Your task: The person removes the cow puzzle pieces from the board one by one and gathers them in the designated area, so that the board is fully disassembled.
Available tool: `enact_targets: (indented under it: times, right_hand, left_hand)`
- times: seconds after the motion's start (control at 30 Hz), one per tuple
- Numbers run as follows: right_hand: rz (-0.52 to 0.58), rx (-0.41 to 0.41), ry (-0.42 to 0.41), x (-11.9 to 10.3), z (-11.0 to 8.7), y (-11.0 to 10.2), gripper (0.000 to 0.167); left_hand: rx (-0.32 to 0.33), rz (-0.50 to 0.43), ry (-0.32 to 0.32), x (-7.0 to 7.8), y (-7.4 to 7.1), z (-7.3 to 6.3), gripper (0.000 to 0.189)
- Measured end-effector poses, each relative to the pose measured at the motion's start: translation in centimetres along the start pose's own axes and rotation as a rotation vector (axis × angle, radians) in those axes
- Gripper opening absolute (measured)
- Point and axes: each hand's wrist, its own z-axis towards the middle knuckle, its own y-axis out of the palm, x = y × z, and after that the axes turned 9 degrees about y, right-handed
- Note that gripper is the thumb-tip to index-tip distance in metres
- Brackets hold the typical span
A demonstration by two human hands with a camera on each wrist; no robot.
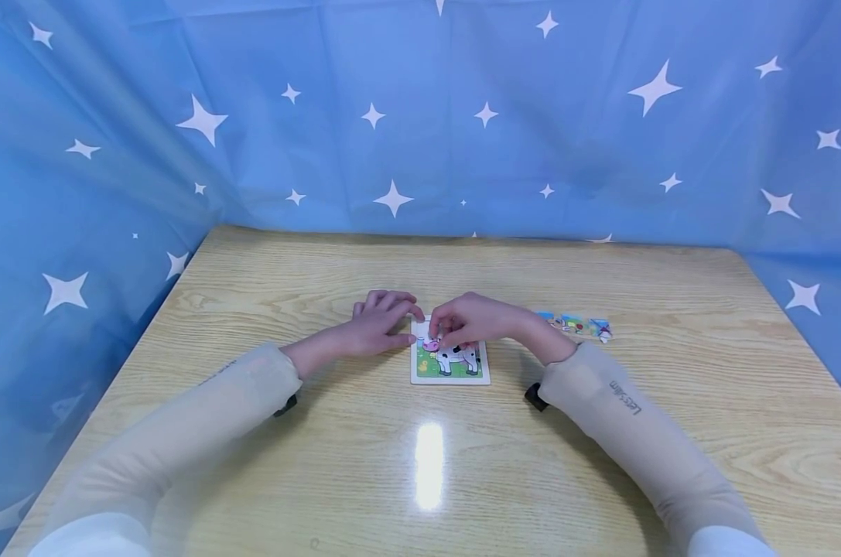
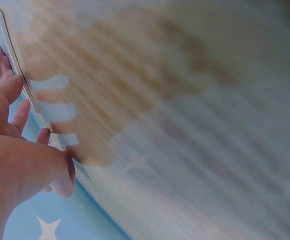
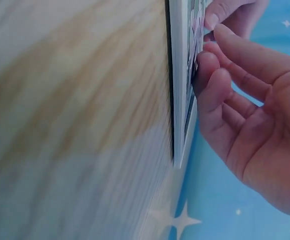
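One extended left hand (image 1: 381, 325) touches the cow jigsaw puzzle (image 1: 455, 362); whether the right hand (image 1: 470, 319) pinches anything is unclear. Uneven downward pressure could shift the puzzle.

The right hand (image 1: 467, 319) hides the cow puzzle's (image 1: 456, 363) upper right; whether it pinches a piece cannot be told. The worktop's (image 1: 336, 472) near edge is cut off below.
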Motion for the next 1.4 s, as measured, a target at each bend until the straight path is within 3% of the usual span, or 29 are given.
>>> enact_targets:
  times: [0.37,0.93,1.4]
  right_hand:
    - [-0.048,0.022,-0.054,0.0,0.2,0.3,0.015]
    - [-0.12,0.03,0.004,-0.9,0.2,0.7,0.023]
    - [-0.134,0.092,-0.015,-1.8,-0.2,1.5,0.025]
  left_hand:
    - [0.001,-0.007,0.01,0.2,0.0,0.0,0.038]
    - [0.014,0.008,0.017,0.0,-0.1,0.0,0.039]
    - [0.02,0.018,0.015,-0.3,0.2,0.1,0.045]
